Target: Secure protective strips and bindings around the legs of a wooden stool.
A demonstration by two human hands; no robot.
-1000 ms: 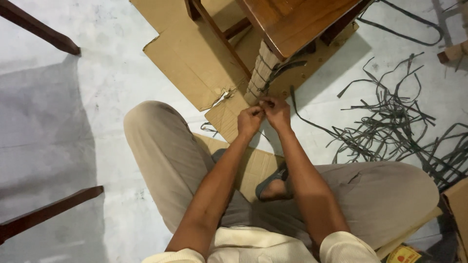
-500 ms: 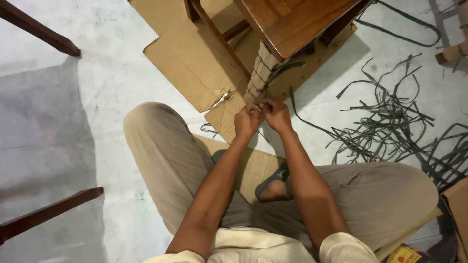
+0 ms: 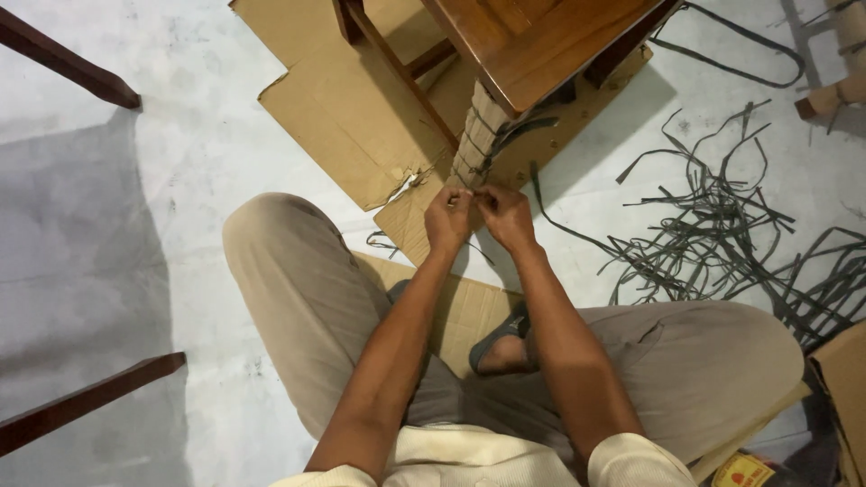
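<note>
The cardboard-wrapped table leg (image 3: pixel 476 144) stands on flattened cardboard (image 3: pixel 356 117), just ahead of my knees. My left hand (image 3: pixel 448 219) and right hand (image 3: pixel 505 216) meet at its base, fingertips pinched together on something too small to make out. Dark strapping strips (image 3: pixel 722 225) sprawl to my right.
</note>
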